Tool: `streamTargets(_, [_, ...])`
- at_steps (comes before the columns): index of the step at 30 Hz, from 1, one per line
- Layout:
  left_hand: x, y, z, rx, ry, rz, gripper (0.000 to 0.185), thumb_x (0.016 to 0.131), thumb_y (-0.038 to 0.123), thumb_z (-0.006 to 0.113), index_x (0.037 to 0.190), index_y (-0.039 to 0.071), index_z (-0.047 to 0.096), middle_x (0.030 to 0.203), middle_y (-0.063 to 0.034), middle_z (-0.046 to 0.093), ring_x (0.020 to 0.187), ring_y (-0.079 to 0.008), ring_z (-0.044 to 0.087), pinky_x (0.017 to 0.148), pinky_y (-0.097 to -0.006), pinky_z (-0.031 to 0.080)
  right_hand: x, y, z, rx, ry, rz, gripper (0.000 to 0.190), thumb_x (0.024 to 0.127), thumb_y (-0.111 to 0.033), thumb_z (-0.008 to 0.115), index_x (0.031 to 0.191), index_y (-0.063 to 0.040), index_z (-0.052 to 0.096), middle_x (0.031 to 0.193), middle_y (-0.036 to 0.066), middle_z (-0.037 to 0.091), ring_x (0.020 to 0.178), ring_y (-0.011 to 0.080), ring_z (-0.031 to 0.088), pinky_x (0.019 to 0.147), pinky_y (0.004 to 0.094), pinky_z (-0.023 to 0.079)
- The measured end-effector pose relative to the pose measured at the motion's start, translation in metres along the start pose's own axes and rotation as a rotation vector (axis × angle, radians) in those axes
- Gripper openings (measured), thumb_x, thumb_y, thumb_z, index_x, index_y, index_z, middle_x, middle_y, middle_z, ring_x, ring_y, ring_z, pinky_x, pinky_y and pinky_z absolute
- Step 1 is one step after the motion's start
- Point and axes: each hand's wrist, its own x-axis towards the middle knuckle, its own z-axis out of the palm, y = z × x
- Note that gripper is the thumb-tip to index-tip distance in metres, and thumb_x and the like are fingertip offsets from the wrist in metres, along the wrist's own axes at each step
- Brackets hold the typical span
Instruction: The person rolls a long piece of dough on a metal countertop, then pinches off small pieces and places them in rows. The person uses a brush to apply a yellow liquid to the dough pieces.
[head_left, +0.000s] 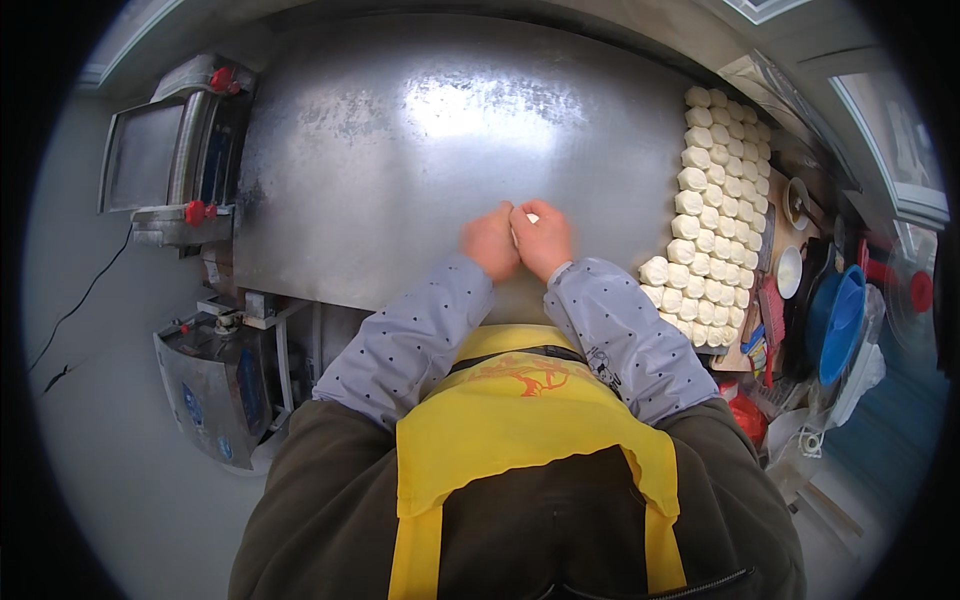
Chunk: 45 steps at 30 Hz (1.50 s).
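My left hand (491, 241) and my right hand (545, 238) meet above the near part of a steel worktable (360, 202). Their fingers are curled together around a small piece of white dough (532, 218). Only a bit of the dough shows, by the right fingers and between the hands; the rest is hidden. The left hand is slightly blurred. To the right, rows of round, pale dough pieces (705, 217) sit close together along the table's right side.
At the left stands a steel roller machine (161, 154) with red knobs, and below it another steel machine (217, 390). Past the dough rows are a white bowl (788, 271), a pink brush-like item (771, 307) and a blue basin (831, 322). A cable (90, 289) lies on the floor.
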Motion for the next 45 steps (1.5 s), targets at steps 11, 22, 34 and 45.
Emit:
streamTargets(11, [0.068, 0.061, -0.014, 0.569, -0.119, -0.236, 0.03, 0.093, 0.026, 0.075, 0.111, 0.004, 0.083, 0.113, -0.0191, 0.083, 0.104, -0.0381, 0.08, 0.095, -0.0498, 0.064, 0.002, -0.067, -0.092, 0.111, -0.217, 0.182, 0.029, 0.092, -0.028, 0.075, 0.101, -0.001, 0.078, 0.086, 0.012, 0.077, 0.079, 0.0221, 0.071, 0.075, 0.0373, 0.058])
streamTargets(22, [0.017, 0.015, 0.03, 0.551, 0.113, 0.038, 0.061, 0.077, 0.005, 0.076, 0.134, 0.005, 0.056, 0.129, -0.0225, 0.062, 0.119, -0.0465, 0.06, 0.101, -0.0548, 0.053, 0.014, 0.046, -0.248, -0.664, -0.052, -0.664, 0.032, 0.093, -0.029, 0.076, 0.103, -0.001, 0.065, 0.106, 0.018, 0.065, 0.105, 0.0399, 0.064, 0.092, 0.0517, 0.052])
streamTargets(34, [0.001, -0.004, 0.029, 0.397, 0.219, 0.019, 0.05, 0.076, 0.008, 0.081, 0.123, 0.001, 0.066, 0.125, -0.0232, 0.063, 0.115, -0.047, 0.059, 0.102, -0.0542, 0.053, 0.008, 0.097, -0.279, -0.819, -0.224, -0.879, 0.059, 0.093, -0.041, 0.079, 0.13, 0.002, 0.063, 0.137, 0.019, 0.06, 0.13, 0.0405, 0.055, 0.116, 0.0523, 0.041])
streamTargets(45, [-0.002, 0.046, 0.016, 0.105, 0.106, 0.262, 0.054, 0.075, 0.006, 0.087, 0.124, -0.001, 0.065, 0.12, -0.0228, 0.062, 0.114, -0.0464, 0.06, 0.1, -0.053, 0.055, -0.001, -0.008, -0.092, 0.525, -0.147, 0.349, 0.04, 0.107, -0.036, 0.074, 0.117, 0.002, 0.072, 0.108, 0.01, 0.074, 0.093, 0.0211, 0.072, 0.08, 0.0368, 0.06])
